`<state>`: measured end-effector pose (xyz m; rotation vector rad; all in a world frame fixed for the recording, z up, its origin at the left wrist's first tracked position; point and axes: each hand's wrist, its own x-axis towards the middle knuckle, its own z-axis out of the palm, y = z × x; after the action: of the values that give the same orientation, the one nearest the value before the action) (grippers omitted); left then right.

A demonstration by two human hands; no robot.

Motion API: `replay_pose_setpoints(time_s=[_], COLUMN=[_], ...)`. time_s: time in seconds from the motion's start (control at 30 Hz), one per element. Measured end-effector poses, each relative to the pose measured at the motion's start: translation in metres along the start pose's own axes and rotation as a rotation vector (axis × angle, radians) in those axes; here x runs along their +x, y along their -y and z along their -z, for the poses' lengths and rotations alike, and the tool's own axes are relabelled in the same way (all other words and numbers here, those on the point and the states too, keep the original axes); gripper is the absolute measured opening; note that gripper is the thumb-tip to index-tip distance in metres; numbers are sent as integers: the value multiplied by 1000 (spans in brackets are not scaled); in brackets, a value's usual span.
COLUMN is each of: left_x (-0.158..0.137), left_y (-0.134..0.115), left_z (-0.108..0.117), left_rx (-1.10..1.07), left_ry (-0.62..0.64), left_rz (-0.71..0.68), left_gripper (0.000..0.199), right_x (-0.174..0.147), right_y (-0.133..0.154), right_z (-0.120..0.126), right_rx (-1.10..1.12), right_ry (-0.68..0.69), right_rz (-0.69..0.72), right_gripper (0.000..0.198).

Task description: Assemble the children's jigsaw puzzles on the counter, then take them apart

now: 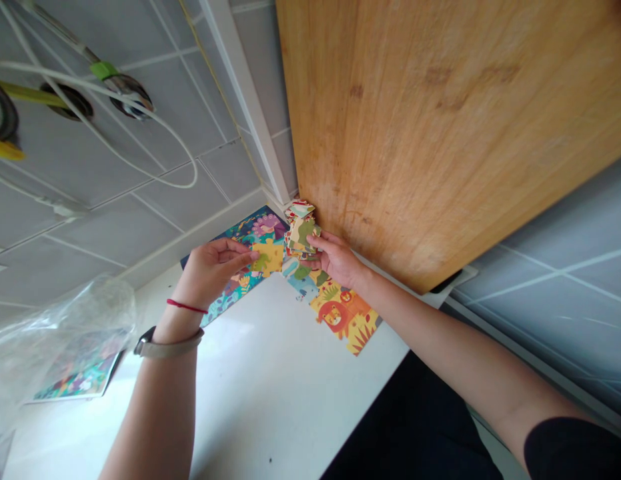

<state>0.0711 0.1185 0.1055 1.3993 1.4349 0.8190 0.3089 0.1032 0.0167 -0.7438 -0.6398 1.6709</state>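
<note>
My left hand (210, 270) pinches a yellow jigsaw puzzle piece (268, 257) with a green patch, held above a colourful picture sheet (265, 223). With its thumb on top, my right hand (340, 261) grips a green and cream puzzle piece (305, 233) at a heap of loose pieces (301, 210); its fingertips are partly hidden. Below that hand lies a joined strip of puzzle (335, 317), showing a red-maned lion on orange and yellow, with blue and green parts at its upper end. My right hand covers some of the strip.
A large wooden board (415, 133) leans behind the heap in the tiled corner. On the left, a clear plastic bag (90, 307) partly covers another printed picture (83, 367) on the white tabletop (270, 393). White cables (180, 143) hang on the wall.
</note>
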Motion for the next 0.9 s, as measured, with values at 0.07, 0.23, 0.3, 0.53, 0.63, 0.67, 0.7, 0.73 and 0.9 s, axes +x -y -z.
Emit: replay_pose_setpoints(time_s=[0.07,0.23,0.3,0.53,0.63,0.67,0.7,0.73,0.9], left_x=[-3,-5,-4,-11,-18,-20,-22,-23,-29], left_y=[-2,-1,2,9,14,16,19,22,24], left_z=[0,-7,-8,-27,-48,-55,-61,-67,-79], left_rx=[42,112,136,298,325,338,360,388,562], left_ry=[42,150,202,593,816,858,874,871,836], left_rz=[0,-61,-73,-94,-91,-96,-103,-109,-116], left_gripper=[41,31,30,25,21,18,15,12,6], right_x=[2,2,1,2,3,3,3,3,4], right_y=[0,0,0,-1,-1,-1,-1,-1,-2], right_z=[1,2,1,0,1,1,1,1,3], right_rx=[-1,4,10,2,3,6,9,12,19], right_ry=[-29,-36,-40,-45,-41,-38,-35,-33,-25], right_rz=[2,1,-3,-10,-10,-7,-3,0,-2], right_gripper=[20,17,15,20,20,20,19,18,17])
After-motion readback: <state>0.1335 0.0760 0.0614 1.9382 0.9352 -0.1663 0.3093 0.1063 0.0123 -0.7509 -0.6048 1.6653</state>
